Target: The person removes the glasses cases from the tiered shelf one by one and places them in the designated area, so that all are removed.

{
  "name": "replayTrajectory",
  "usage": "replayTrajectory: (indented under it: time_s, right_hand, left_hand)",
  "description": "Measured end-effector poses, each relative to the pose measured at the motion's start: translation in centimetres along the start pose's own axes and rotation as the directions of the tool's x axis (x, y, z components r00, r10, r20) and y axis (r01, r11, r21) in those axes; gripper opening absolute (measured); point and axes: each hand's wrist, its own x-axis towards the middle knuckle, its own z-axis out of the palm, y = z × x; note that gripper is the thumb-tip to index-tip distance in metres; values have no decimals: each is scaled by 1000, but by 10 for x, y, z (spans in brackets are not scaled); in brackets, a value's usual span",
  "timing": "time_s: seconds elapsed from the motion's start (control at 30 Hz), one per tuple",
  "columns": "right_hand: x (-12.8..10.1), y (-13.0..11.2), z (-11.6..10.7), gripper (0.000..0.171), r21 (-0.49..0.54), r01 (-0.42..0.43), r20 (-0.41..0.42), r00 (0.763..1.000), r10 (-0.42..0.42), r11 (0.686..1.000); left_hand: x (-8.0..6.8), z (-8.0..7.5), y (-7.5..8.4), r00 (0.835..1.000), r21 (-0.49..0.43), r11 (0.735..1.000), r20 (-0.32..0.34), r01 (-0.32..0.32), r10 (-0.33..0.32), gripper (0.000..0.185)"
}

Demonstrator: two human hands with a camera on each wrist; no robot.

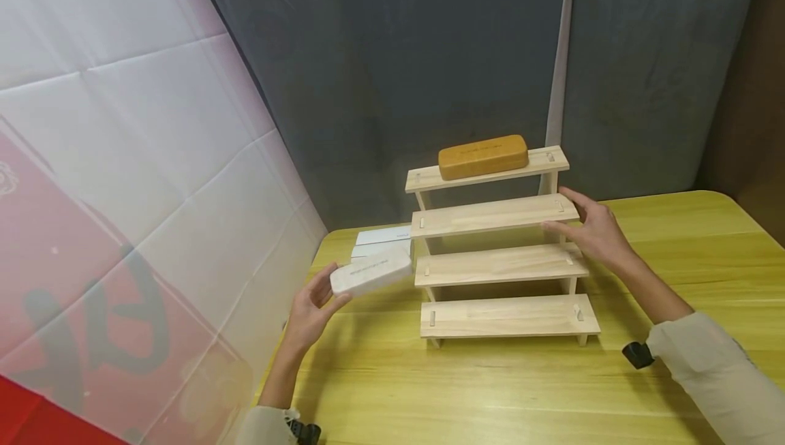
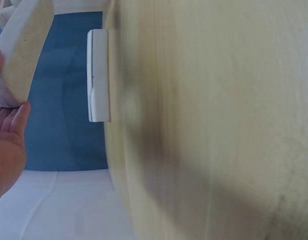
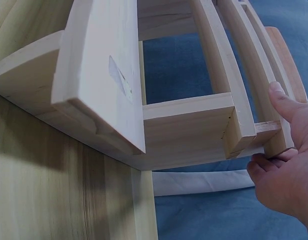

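In the head view a white glasses case point(image 1: 371, 272), with small lettering on its lid, is held by one end above the table, left of the wooden stand. My left hand point(image 1: 308, 310) pinches it between thumb and fingers. A four-step pale wooden display stand point(image 1: 499, 264) occupies the middle of the table. At its right end, my right hand point(image 1: 599, 232) grips the second step from the top; in the right wrist view the thumb of this hand point(image 3: 291, 165) lies over the board and the fingers under it. A tan-orange glasses case point(image 1: 483, 157) lies on the top step.
White flat boxes point(image 1: 381, 235) lie on the yellow wood-grain table point(image 1: 490, 390), behind the held case. A dark grey-blue curtain point(image 1: 392, 77) hangs at the back. Along the left runs a white and pink printed sheet point(image 1: 172, 131). The three lower steps are bare.
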Motion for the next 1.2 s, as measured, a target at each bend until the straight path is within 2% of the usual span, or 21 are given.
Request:
replayTrajectory:
  time_s: [0.3, 0.7, 1.03, 1.2]
  right_hand:
    - [0, -2, -2, 93, -4, -4, 0, 1000, 4, 1000]
    - [0, 0, -2, 94, -4, -12, 11, 1000, 12, 1000]
    - [0, -2, -1, 93, -4, -9, 5, 1000, 9, 1000]
    - [-1, -2, -1, 93, 10, -4, 8, 1000, 4, 1000]
  left_hand:
    - [6, 3, -17, 999, 21, 999, -3, 40, -40, 71]
    - [18, 7, -36, 997, 21, 998, 48, 66, -67, 71]
    - [24, 10, -40, 993, 27, 995, 69, 98, -99, 72]
    - [27, 9, -45, 994, 66, 993, 40, 100, -103, 73]
